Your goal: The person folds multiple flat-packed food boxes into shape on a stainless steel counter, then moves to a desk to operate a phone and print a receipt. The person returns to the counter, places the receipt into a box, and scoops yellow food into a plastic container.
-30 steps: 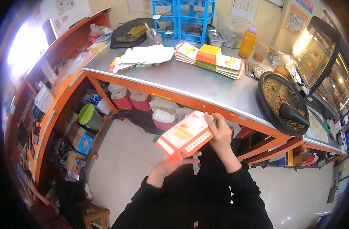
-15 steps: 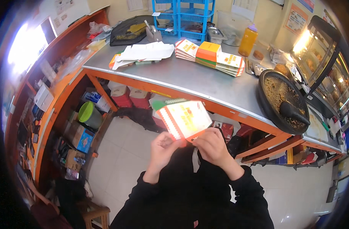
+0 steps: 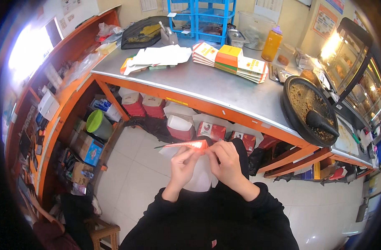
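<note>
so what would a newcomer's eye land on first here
Probably the big black mortar with its pestle, at the right end of the metal-topped table. The bright blue plastic rack at the table's back also stands out, as does the orange-red and white carton, seen nearly edge-on in the person's hands at the picture's centre.

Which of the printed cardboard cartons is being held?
The orange-red cardboard carton pinched by the left hand and right hand, nearly edge-on to the camera; the orange-and-white cardboard cartons lie piled on the grey metal table.
</note>
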Available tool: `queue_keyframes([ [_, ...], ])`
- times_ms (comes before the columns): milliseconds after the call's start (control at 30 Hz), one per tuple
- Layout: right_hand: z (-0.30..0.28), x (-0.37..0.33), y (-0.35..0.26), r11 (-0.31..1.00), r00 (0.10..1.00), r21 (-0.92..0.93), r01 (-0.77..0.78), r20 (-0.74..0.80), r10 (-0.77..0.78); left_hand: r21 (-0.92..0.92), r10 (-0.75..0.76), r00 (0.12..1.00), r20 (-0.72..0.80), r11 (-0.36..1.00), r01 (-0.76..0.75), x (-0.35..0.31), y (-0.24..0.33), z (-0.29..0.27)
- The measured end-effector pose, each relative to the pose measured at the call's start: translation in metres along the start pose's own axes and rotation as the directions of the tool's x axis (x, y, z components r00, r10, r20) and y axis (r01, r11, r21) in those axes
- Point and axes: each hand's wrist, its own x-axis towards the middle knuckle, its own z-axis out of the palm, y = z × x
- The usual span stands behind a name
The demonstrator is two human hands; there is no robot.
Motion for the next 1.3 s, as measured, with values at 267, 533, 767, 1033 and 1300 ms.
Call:
queue_keyframes([
  [267,0.005,0.0,0.001,1.0,0.996,0.01,-0.01,0.087,0.009,0.017,-0.024,0.997,0.069,1.0,0.023,0.0,-0.005,-0.009],
  [533,-0.005,0.001,0.0,0.975,0.968,0.152,-0.16,0.218,0.124,0.073,0.089,0.982,0.165,0.992,-0.102,0.002,-0.026,-0.021],
  [767,-0.024,0.004,-0.013,0.865,0.872,0.259,-0.43,0.366,0.324,0.174,0.328,0.921,0.211,0.914,-0.366,0.001,-0.006,-0.013],
  [1033,-0.02,0.003,0.007,0.989,0.96,0.072,-0.129,0.259,0.107,0.067,0.156,0.973,0.168,0.983,-0.169,0.0,-0.007,-0.003],
  [1300,0.004,-0.01,0.047,0.986,0.993,-0.124,0.116,0.031,-0.113,-0.706,-0.139,0.964,0.225,0.659,0.26,-0.009,0.02,0.001],
])
